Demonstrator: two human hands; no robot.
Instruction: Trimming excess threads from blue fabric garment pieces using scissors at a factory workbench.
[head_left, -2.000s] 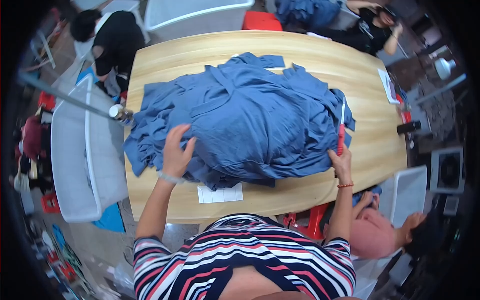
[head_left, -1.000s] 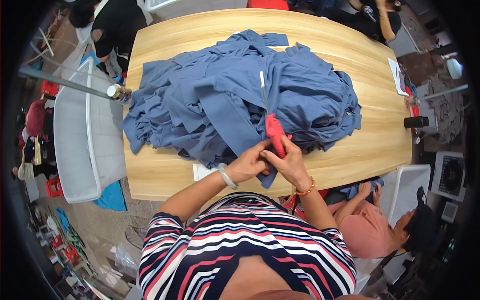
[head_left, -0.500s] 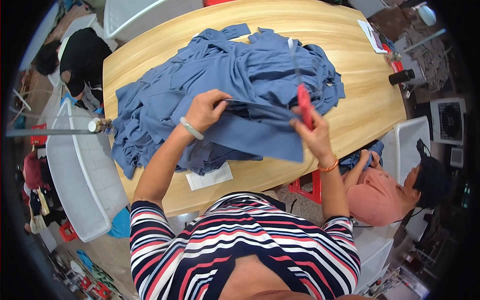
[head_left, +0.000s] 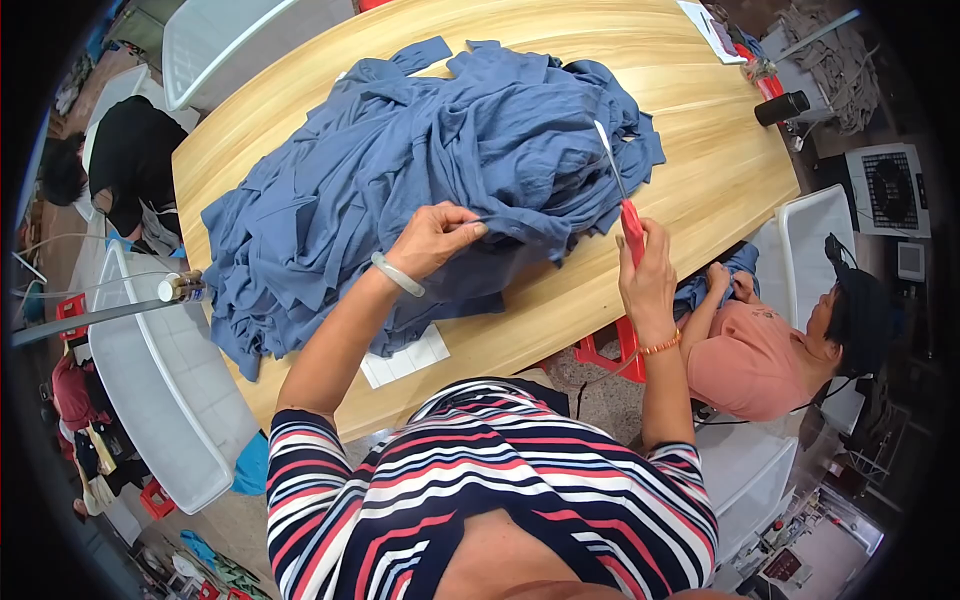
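A big heap of blue garments covers the middle of a long wooden table. My left hand, with a pale bangle on the wrist, pinches a fold of blue cloth at the heap's near edge and pulls it taut. My right hand grips red-handled scissors, blades pointing away over the cloth's right side. A white paper sheet lies under the heap at the table's near edge.
A person in a pink top sits low at the right by a white crate. Another person in black bends at the left. White bins stand left of the table. A black cylinder and papers lie far right.
My hands were together at the heap's near edge with the scissors; now they are apart, the left holding a fold of cloth, the right with the scissors farther right. The view has shifted.
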